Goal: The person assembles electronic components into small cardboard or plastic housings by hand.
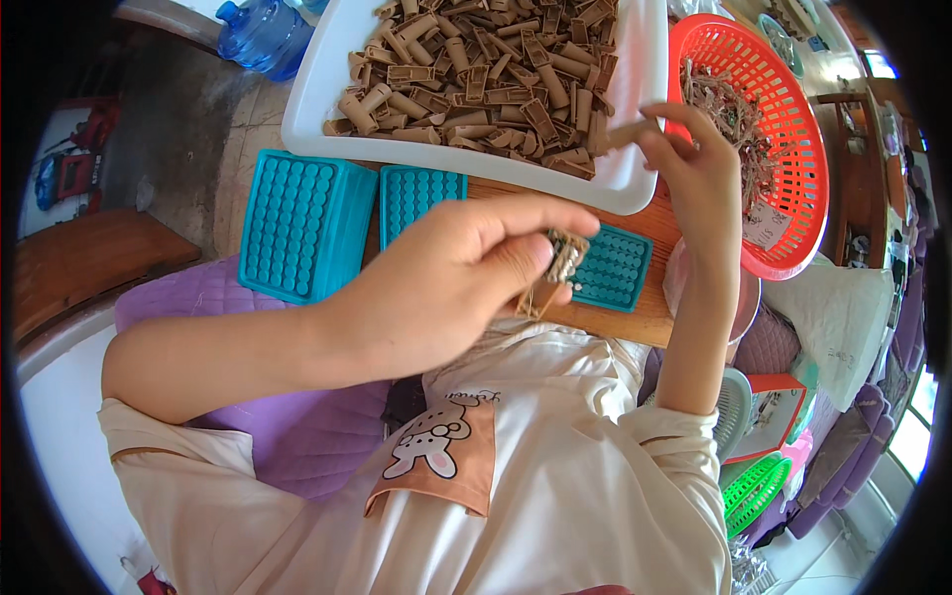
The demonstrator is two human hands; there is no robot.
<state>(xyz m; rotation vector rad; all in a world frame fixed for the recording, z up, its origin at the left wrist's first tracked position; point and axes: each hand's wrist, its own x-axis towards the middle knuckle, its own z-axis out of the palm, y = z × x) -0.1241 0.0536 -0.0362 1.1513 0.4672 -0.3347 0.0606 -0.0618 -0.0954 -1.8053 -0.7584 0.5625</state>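
Observation:
My left hand [436, 268] is closed around a brown plastic shell [536, 298], held in front of my chest. Small shiny metal parts [565, 254] show at the shell's upper end, between thumb and fingers. Farther right, my right hand [699, 164] pinches another brown plastic piece [631, 135] by thumb and forefinger, over the near right corner of a white plastic tub [476, 164]. That tub holds a heap of loose brown plastic shells [486, 84], hollow and trough-shaped.
Teal trays with rows of round cells, a tall one [297, 223], a middle one [421, 188] and a right one [617, 268], stand on the wooden table [645, 319]. A red basket [815, 169] of thin metal-looking parts is right. A blue water bottle [263, 42] stands far left.

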